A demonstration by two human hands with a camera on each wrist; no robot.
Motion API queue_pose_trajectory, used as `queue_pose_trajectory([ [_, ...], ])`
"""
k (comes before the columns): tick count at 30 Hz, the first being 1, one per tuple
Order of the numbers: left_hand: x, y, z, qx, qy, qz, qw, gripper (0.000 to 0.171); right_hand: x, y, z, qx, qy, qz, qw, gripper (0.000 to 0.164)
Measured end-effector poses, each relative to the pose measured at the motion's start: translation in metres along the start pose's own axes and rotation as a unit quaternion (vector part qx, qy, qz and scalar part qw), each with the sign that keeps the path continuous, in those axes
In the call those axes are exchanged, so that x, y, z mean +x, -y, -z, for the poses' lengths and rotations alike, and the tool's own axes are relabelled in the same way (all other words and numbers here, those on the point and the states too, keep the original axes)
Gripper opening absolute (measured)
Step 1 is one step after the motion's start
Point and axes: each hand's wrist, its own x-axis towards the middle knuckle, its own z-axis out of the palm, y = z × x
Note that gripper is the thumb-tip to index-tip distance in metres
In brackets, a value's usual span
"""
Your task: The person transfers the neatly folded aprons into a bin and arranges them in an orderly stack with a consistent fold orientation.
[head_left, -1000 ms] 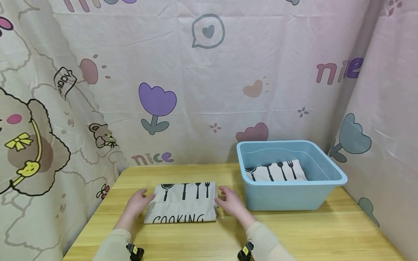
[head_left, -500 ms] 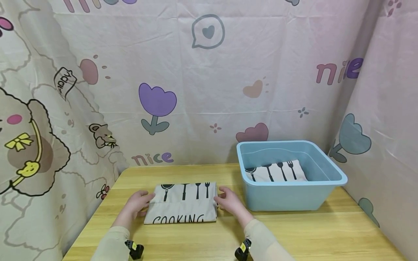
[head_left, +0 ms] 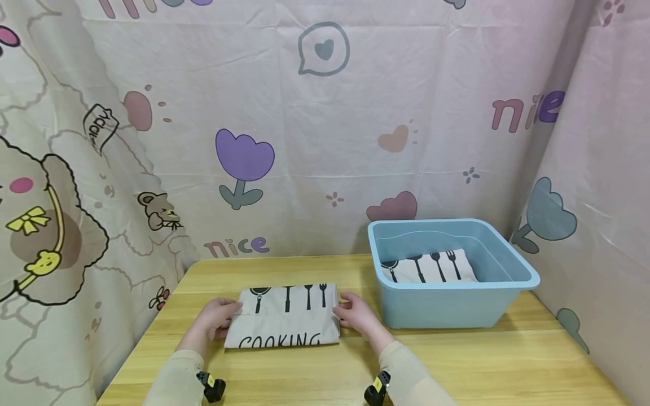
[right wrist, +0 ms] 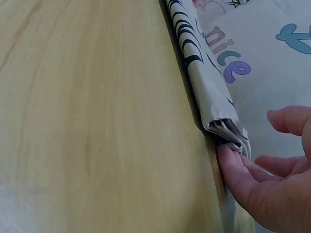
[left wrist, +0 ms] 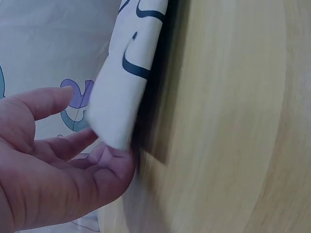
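Observation:
A folded white cloth (head_left: 284, 327), printed with dark kitchen utensils and the word COOKING, lies on the wooden table. At its left end my left hand (head_left: 215, 317) has its fingers (left wrist: 114, 170) bent beneath the corner, while the thumb stands apart from the cloth. The left end looks slightly raised above the table in the left wrist view. My right hand (head_left: 357, 313) is at the opposite end; its fingertips (right wrist: 227, 156) touch the underside of the layered edge, thumb spread away. The fingers are partly hidden by the cloth in the head view.
To the right of the cloth stands a light blue plastic bin (head_left: 447, 307). Inside it lies another white cloth (head_left: 429, 268) with similar utensil prints. A patterned curtain (head_left: 315, 129) hangs behind the wooden table (head_left: 304, 375) and along both sides.
My left hand has moved down and closer, bringing its fingers under the cloth's left end. The cloth has shifted slightly right. My right hand has barely moved.

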Motion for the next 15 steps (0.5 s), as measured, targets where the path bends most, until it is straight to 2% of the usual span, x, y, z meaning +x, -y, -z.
queue_pose_trajectory([
  [3,-0.0012,-0.0002,-0.0022,-0.019,0.014,-0.004,0.9997,0.054,0.0008,0.0001,0.0002,0.015,0.004,-0.011,1.0,0.06],
  [10,-0.0024,0.0047,-0.0054,-0.02,0.02,-0.014,0.9995,0.054,0.0016,-0.0012,0.0004,0.06,0.016,-0.035,0.997,0.063],
  [15,-0.0035,0.0076,-0.0059,-0.039,0.026,-0.017,0.9988,0.056,0.0019,-0.0023,-0.002,0.086,0.023,-0.022,0.996,0.063],
])
